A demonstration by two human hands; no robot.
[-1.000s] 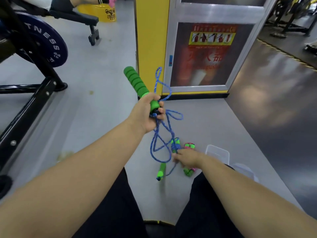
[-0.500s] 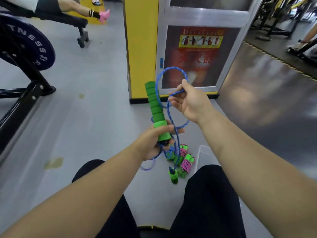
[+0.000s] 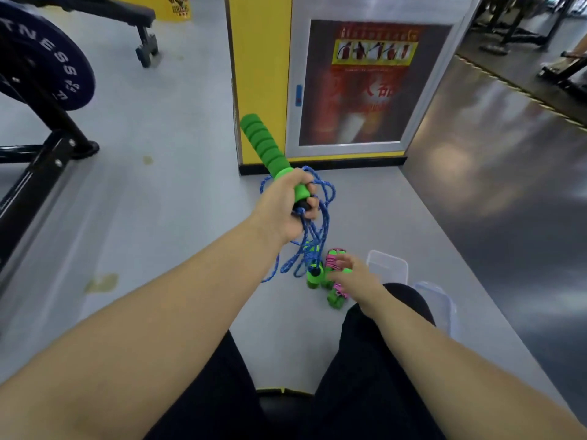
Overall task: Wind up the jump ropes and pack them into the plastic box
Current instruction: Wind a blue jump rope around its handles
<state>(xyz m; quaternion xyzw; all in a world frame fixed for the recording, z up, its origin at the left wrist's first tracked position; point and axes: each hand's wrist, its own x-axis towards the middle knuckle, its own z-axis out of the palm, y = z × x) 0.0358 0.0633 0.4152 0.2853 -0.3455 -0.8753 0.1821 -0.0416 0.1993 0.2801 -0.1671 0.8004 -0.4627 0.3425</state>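
Observation:
My left hand (image 3: 287, 206) grips the lower end of a green foam jump-rope handle (image 3: 263, 144) that points up and away. Loops of blue rope (image 3: 317, 236) gather at that hand and hang down to the rope's second green handle (image 3: 314, 276) near the floor. My right hand (image 3: 349, 274) reaches low beside that handle, fingers spread, over a wound pink rope with green handles (image 3: 335, 281) lying on the floor. A clear plastic box (image 3: 387, 266) stands just right of my right hand.
The box's clear lid (image 3: 440, 304) lies at my right knee. A yellow pillar (image 3: 260, 74) and a fire cabinet (image 3: 368, 81) stand ahead. A weight rack with a dark plate (image 3: 47, 68) is at the left, a bench (image 3: 127, 14) beyond it.
My right hand let go of the blue loop it held up and dropped to the floor by the hanging handle. My left hand rose and tilted its handle to the left.

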